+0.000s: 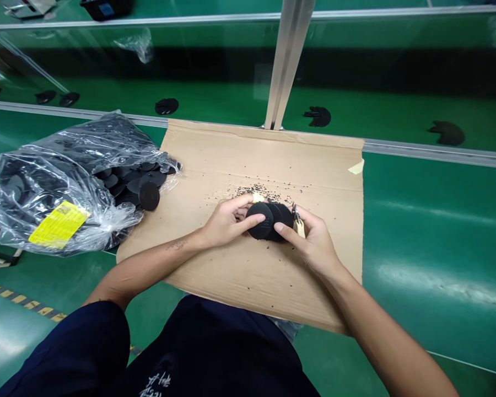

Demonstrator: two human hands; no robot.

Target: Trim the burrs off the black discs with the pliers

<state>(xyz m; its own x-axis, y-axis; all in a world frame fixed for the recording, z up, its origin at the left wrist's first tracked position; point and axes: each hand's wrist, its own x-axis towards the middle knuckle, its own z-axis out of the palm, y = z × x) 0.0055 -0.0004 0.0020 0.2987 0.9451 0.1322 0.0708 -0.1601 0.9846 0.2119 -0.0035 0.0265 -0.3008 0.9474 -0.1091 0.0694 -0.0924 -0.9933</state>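
Your left hand [225,221] and right hand [317,245] pinch overlapping black discs [259,220] over a cardboard sheet [231,275]
Each thumb presses on the discs, and a small tool [296,215], partly hidden, sits at your right hand; black crumbs [268,191] lie scattered just beyond, more discs [149,196] show at the mouth of a clear bag [82,165] to the left, and a metal post [290,55] rises past the sheet's far edge

This looks like a factory workshop: a silver metal post [287,66] rises beyond the fingers [238,202], and yellow-and-black striped tape [32,304] (floor marking) runs below-left of them.
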